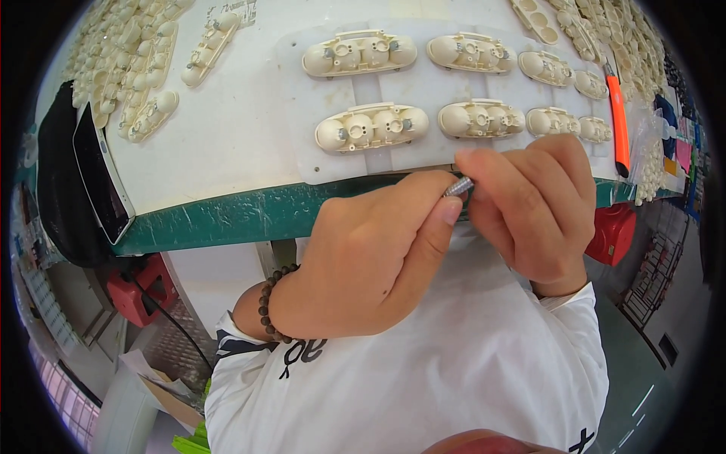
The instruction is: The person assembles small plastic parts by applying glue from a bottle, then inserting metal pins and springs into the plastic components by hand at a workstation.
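In front of my chest, my left hand [370,253] pinches a small ridged silver metal piece [458,187] between thumb and forefinger. It could be a short spring or a stack of thin metal contacts; I cannot tell which. My right hand [533,208] is closed, its fingertips at the upper end of the same piece. Just beyond my hands, a translucent white board [302,159] bears two rows of cream plastic oval housings, such as this near-left housing [371,127]. Small grey metal parts show in several of them.
Piles of cream housings lie at the far left [140,60] and far right [635,45]. An orange-handled tool [618,121] rests right of the board. A phone [102,174] and a black case [64,181] are at the left edge. Red stools [144,287] stand below the table.
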A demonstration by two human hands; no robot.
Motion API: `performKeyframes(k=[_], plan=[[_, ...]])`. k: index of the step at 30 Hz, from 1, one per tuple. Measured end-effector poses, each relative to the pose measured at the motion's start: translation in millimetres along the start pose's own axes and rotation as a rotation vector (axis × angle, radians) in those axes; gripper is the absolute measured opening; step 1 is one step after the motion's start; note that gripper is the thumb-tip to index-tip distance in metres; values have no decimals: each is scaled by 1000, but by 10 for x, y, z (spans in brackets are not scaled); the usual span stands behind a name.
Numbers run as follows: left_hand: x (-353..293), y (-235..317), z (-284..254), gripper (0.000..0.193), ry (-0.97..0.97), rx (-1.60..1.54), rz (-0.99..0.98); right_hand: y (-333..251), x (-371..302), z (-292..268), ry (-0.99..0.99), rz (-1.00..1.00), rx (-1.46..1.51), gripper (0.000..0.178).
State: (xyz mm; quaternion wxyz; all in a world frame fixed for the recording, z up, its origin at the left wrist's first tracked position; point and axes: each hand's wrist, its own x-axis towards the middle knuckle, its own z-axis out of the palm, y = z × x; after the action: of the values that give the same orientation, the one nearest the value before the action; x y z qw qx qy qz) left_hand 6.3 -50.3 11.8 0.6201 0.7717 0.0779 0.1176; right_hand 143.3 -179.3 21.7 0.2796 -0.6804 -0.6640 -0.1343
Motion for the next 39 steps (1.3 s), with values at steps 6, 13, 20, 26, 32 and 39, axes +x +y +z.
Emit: performKeyframes(k=[6,13,20,26,32,39], plan=[[-7,-2,-24,13,-69,8,-68,178,78,-51,17,147,-84,30],[-7,11,-36,14,-65,-21,-91,150,81,-151,-75,174,-19,35],[-14,-53,52,14,10,26,-3,169,31,-27,-46,107,-6,37],[-34,-93,68,14,22,-2,24,158,145,163,-9,89,-65,44],[-46,-83,35,13,-1,-20,10,71,180,163,-12,239,-19,34],[-43,-83,-3,13,-21,-2,24,92,226,105,-95,217,2,25]])
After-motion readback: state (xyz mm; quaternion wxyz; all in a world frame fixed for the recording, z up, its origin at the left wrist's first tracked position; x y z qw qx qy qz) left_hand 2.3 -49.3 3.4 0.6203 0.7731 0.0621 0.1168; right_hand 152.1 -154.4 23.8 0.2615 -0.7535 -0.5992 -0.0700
